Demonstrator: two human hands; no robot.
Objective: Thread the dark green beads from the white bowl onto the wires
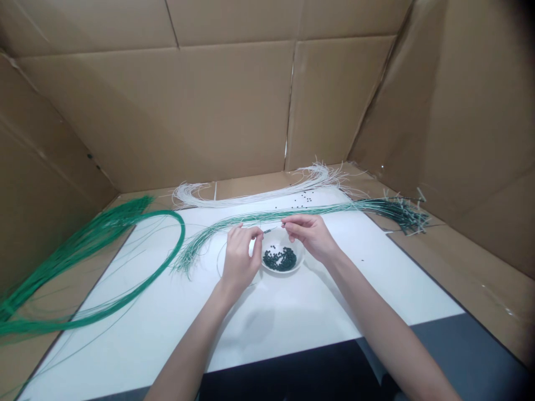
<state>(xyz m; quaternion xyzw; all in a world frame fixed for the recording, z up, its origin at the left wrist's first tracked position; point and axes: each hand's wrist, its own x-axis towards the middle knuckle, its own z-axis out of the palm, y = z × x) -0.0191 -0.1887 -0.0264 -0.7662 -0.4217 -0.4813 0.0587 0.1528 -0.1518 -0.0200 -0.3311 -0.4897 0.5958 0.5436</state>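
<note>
Over the white bowl (279, 270), my left hand (242, 253) pinches a thin strand. Several dark beads (267, 230) are threaded on the strand just beyond those fingertips. My right hand (311, 235) is closed in a pinch at the bowl's upper right, with a tiny dark bead at its fingertips. A short gap separates the two hands. Inside the bowl lies a heap of small dark green beads (281, 259). A long bundle of green strands (251, 218) stretches across the table behind both hands, its right end thick with beaded tips.
A bundle of white strands (246, 199) lies at the back. On the left is a large looped bundle of bright green strands (175, 245). Loose dark beads (304, 199) are scattered near the back of the white tabletop (292, 328). Cardboard walls (234, 106) enclose the table.
</note>
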